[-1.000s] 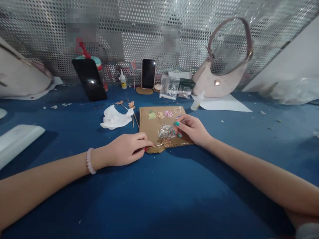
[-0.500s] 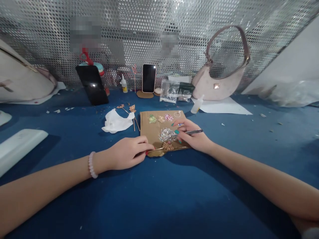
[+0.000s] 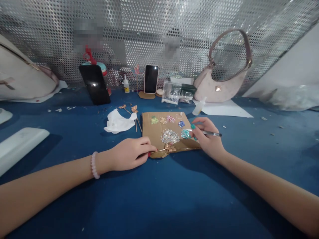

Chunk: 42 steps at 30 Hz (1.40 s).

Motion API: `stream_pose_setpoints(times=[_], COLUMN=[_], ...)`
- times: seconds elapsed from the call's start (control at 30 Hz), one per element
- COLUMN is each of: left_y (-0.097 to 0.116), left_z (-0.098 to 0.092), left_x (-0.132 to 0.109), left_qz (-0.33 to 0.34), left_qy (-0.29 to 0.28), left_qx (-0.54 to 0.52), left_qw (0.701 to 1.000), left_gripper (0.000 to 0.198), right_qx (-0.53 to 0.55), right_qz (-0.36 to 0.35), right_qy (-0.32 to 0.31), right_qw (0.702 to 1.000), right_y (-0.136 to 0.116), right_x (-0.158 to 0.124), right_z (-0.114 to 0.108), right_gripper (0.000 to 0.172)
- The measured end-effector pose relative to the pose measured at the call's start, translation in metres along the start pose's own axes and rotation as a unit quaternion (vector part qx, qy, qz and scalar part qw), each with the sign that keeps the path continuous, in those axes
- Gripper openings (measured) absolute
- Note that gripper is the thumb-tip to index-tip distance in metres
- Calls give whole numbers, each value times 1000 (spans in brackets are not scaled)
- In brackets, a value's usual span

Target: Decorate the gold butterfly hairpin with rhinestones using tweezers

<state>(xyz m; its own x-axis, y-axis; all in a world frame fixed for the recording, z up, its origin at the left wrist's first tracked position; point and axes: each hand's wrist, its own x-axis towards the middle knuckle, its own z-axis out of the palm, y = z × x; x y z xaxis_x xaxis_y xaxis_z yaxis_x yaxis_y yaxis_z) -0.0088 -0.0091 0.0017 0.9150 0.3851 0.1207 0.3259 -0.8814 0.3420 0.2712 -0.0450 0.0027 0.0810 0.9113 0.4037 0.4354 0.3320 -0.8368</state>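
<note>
A brown cardboard sheet (image 3: 152, 131) lies on the blue table and carries several small heaps of sparkling beads, the largest a silver heap (image 3: 169, 136). My left hand (image 3: 129, 153) rests at the sheet's near left corner, fingers pinched on a thin gold hairpin (image 3: 164, 148) with a gold flower at its tip. My right hand (image 3: 208, 137) sits at the sheet's right edge, closed on metal tweezers (image 3: 210, 133) whose tips point at a teal bead heap (image 3: 185, 133).
A crumpled white tissue (image 3: 118, 121) and more gold pins (image 3: 134, 109) lie left of the sheet. Behind stand two phones (image 3: 151, 79), a glue bottle (image 3: 126, 84), bead bags (image 3: 171, 93) and a beige handbag (image 3: 219, 86) against a perforated metal wall. A white tray (image 3: 20, 142) is far left.
My right hand moved right off the silver heap to the sheet's edge, and the tweezers came into view. The left hand stayed pinched on the pin.
</note>
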Motion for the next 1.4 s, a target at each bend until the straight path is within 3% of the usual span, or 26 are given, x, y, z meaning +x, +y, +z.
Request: stream_pose_setpoints(times=[0.27, 0.7, 1.4], left_y=[1, 2, 3], left_z=[1, -1, -2], left_x=[0, -1, -1], left_qz=[2, 11, -2], left_qy=[1, 12, 1], left_qx=[3, 2, -3], left_qw=[1000, 1000, 1000], left_gripper=[32, 32, 32], right_qx=[-53, -38, -52], right_qz=[41, 47, 36], right_qy=[-120, -192, -217], right_qw=[991, 979, 974], right_y=[-3, -2, -3], right_x=[-18, -16, -15], right_z=[3, 12, 12], right_gripper=[11, 14, 13])
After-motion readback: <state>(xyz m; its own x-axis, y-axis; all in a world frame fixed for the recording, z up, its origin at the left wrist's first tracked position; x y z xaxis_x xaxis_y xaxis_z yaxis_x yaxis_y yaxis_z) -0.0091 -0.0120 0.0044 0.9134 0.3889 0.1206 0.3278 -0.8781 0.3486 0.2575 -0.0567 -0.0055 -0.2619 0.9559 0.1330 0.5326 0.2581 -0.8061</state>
